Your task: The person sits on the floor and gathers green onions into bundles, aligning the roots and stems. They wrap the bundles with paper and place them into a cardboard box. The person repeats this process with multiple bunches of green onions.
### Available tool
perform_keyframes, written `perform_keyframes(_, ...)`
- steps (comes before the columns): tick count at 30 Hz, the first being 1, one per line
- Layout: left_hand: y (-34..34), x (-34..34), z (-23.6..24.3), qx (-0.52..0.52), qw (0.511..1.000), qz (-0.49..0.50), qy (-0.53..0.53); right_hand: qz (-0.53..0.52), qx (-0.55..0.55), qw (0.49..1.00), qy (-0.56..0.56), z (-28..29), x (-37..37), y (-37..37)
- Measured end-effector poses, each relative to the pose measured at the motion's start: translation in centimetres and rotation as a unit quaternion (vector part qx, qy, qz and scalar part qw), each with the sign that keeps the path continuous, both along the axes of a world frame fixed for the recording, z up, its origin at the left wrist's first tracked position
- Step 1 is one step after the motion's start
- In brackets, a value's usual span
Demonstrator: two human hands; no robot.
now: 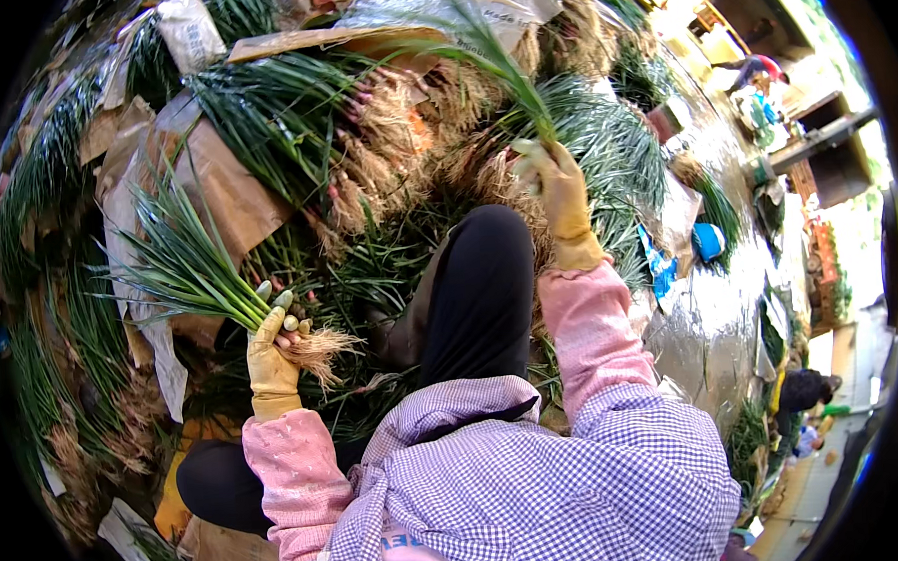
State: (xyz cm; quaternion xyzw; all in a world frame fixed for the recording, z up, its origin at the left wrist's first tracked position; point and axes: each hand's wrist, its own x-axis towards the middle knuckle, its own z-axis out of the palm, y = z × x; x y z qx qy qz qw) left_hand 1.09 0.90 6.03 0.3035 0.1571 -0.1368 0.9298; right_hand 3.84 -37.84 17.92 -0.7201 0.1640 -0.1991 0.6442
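My left hand [271,358], in a yellow glove, is closed round a bunch of rooted green plants [203,269] that look like scallions or green garlic. Their leaves fan out to the upper left, and pale stem ends and a tuft of tan roots [320,354] stick out past my fingers. Raised on the right, my gloved right hand [562,192] grips a smaller bunch of the same long leaves [509,76], which point up and to the left. The lower ends of that bunch are mostly hidden by the glove. Loose green leaves [370,273] lie between my hands.
Heaped plants with tangled roots [385,144] lie ahead, with more piles at the left [56,205]. Brown paper [230,184] covers some of them. My bent knee [483,269] rises between my arms. Wet ground [703,341] and a blue object [708,240] are at the right; people are farther off.
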Motion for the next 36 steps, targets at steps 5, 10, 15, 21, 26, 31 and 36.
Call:
perform_keyframes(5,-2.2,1.0,0.1,0.053,0.998,-0.024,0.030,-0.149,-0.046,0.973,0.169,-7.8,-4.2,-13.2)
perform_keyframes(10,-0.1,0.7,1.5,0.063,0.997,-0.038,-0.001,-0.119,-0.443,0.788,0.410,-7.9,0.3,-10.2)
perform_keyframes(15,0.3,1.0,0.9,0.079,0.995,0.043,0.039,0.274,-0.250,0.927,0.055,-8.5,7.4,8.5)
perform_keyframes(21,1.8,-0.2,-1.6,-0.115,0.984,0.038,0.128,0.220,-0.427,0.825,0.297,-18.9,13.4,21.5)
perform_keyframes(26,3.8,-1.2,-2.8,-0.081,0.995,0.040,0.050,0.299,-0.232,0.917,0.124,-16.3,11.2,21.2)
perform_keyframes(31,1.3,0.6,-3.5,-0.013,0.999,0.023,-0.037,0.421,-0.109,0.861,0.264,-14.2,5.9,19.6)
perform_keyframes(36,-0.1,0.4,-3.8,0.096,0.995,0.003,0.007,0.561,-0.049,0.766,0.310,-11.1,1.9,21.6)
